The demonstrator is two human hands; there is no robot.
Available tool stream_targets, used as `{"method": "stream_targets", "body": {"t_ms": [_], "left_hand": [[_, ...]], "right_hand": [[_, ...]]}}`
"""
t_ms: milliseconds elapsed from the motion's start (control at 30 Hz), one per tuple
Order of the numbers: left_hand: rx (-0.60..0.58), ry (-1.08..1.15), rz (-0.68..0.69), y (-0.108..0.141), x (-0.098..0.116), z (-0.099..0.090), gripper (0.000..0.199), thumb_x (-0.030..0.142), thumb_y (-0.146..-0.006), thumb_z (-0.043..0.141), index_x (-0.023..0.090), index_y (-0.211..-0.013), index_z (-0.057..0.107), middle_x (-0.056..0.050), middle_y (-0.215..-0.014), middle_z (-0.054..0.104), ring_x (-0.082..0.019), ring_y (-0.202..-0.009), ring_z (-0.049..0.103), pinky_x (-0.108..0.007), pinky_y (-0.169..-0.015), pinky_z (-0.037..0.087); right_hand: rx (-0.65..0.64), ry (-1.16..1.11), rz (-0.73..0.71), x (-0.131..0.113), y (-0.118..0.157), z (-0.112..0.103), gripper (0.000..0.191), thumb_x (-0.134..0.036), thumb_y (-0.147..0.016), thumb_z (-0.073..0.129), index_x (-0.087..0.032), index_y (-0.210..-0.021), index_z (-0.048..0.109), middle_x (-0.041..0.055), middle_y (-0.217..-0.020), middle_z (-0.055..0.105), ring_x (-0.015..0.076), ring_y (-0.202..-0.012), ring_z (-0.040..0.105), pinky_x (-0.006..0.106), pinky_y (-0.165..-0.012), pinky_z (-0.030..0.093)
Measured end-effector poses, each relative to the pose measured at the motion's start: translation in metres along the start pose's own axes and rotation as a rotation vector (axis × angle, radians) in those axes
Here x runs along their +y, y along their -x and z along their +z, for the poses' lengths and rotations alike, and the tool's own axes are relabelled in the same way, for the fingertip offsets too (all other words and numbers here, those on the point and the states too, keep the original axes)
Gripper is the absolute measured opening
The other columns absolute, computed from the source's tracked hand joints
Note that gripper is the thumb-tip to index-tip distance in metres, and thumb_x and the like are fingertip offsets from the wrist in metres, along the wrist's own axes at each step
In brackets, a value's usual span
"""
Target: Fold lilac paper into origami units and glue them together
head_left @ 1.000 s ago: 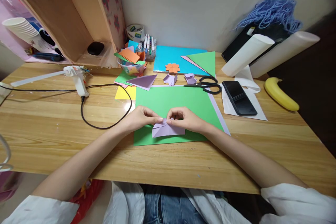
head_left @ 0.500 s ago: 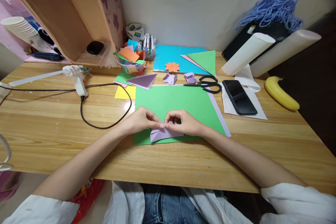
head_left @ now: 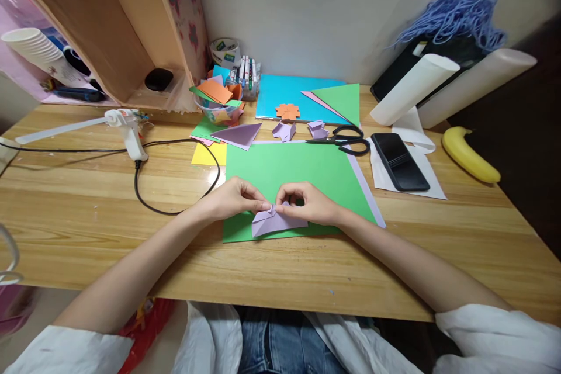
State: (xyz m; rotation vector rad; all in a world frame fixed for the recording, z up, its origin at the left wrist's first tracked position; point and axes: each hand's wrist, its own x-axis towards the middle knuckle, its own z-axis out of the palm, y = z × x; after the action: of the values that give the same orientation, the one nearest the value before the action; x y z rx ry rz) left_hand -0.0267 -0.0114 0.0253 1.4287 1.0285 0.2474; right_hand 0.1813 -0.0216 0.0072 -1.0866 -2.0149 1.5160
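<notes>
From my remote seat, I'm pinching the creased lilac paper [head_left: 279, 224] between the fingers of my left hand [head_left: 233, 197] and right hand [head_left: 312, 204] over the green sheet [head_left: 293, 166], apparently leaving it only partly shaped, while two seemingly finished lilac pieces [head_left: 287, 133] are lying beyond both hands.
</notes>
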Motion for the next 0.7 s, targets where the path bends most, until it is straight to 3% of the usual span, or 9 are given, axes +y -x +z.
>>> {"method": "stream_targets", "body": {"t_ms": [400,700], "left_hand": [[0.033,-0.034,0.02,0.001,0.0012,0.0059,0.035,0.045,-0.066,0.065,0.011,-0.076,0.069,-0.002,-0.066,0.065,-0.012,-0.059,0.052,-0.021,-0.053,0.036],[-0.011,-0.005,0.102,0.0022,0.0039,0.0072,0.032,0.044,-0.075,0.057,0.013,-0.081,0.064,-0.002,-0.076,0.064,-0.013,-0.07,0.055,-0.022,-0.063,0.04]], "right_hand": [[0.004,-0.028,-0.012,-0.0008,-0.0003,0.0008,0.023,-0.036,-0.074,0.062,-0.013,-0.072,0.06,0.0008,-0.066,0.056,0.0089,-0.059,0.045,0.02,-0.053,0.036],[0.026,-0.147,-0.025,0.0011,0.0009,-0.0008,0.027,-0.04,-0.074,0.062,-0.014,-0.076,0.061,0.0,-0.069,0.057,0.0083,-0.059,0.046,0.02,-0.053,0.036]]}}
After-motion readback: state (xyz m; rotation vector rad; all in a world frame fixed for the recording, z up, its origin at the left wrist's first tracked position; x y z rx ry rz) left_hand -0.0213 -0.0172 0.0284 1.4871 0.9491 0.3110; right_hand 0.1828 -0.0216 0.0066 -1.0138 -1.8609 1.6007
